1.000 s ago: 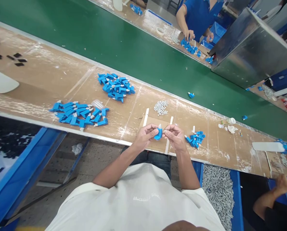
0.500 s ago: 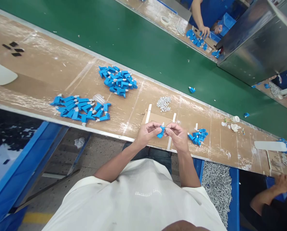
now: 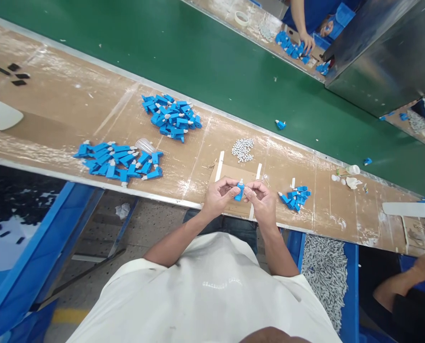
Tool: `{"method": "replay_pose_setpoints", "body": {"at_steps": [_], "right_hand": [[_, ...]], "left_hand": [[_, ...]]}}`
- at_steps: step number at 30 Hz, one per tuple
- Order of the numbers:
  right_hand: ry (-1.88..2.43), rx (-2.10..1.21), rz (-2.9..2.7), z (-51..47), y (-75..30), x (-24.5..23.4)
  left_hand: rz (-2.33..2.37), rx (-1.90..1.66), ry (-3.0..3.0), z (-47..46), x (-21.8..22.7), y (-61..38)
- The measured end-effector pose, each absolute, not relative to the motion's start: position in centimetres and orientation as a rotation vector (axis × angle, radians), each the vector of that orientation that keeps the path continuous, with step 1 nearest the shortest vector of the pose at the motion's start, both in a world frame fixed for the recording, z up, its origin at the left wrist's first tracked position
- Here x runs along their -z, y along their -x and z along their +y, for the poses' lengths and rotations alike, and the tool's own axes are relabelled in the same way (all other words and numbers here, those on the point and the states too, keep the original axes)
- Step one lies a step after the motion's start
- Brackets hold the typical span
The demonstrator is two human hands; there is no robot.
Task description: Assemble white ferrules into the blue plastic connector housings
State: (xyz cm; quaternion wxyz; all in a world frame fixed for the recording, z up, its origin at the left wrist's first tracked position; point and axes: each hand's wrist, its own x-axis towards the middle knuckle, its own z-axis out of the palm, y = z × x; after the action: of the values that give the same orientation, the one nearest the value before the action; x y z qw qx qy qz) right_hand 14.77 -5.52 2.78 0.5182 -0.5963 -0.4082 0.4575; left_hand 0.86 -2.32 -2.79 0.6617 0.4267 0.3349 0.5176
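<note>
My left hand (image 3: 217, 196) and my right hand (image 3: 261, 200) meet above the near edge of the brown workbench (image 3: 62, 114). Between their fingertips they pinch one small blue plastic part with a white tip (image 3: 239, 190), held upright. Just beyond the hands lies a small heap of tiny white pieces (image 3: 242, 148). A little pile of blue parts (image 3: 295, 197) sits right of my right hand. Two bigger piles of the same blue parts (image 3: 121, 162) (image 3: 171, 116) lie to the left.
A green conveyor belt (image 3: 183, 52) runs behind the bench. Across it, another person's hand (image 3: 307, 42) works at blue parts beside a metal housing (image 3: 383, 52). A blue bin of white pieces (image 3: 324, 276) stands below at right, near a co-worker's arm (image 3: 405, 286).
My hands stay together on the blue part, turning it slightly. The view has shifted a little, nothing on the bench has moved.
</note>
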Motion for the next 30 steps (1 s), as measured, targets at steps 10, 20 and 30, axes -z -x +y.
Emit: {"method": "replay_pose_setpoints", "body": {"at_steps": [10,20,30], "right_hand": [[1.255,-1.465,-0.667,-4.9,-16.0,-1.3],[1.204,-1.594,-0.518,-5.7,-15.5,-0.6],[1.295,-1.371,-0.570,-3.2,-16.4,-0.3]], "left_hand": [[0.664,-1.077,-0.963,-1.9,2.1,-0.6],[0.615,-0.981,-1.026,-1.9,1.3,0.4],[1.070,-1.122,-0.879,3.7,5.7,3.6]]}}
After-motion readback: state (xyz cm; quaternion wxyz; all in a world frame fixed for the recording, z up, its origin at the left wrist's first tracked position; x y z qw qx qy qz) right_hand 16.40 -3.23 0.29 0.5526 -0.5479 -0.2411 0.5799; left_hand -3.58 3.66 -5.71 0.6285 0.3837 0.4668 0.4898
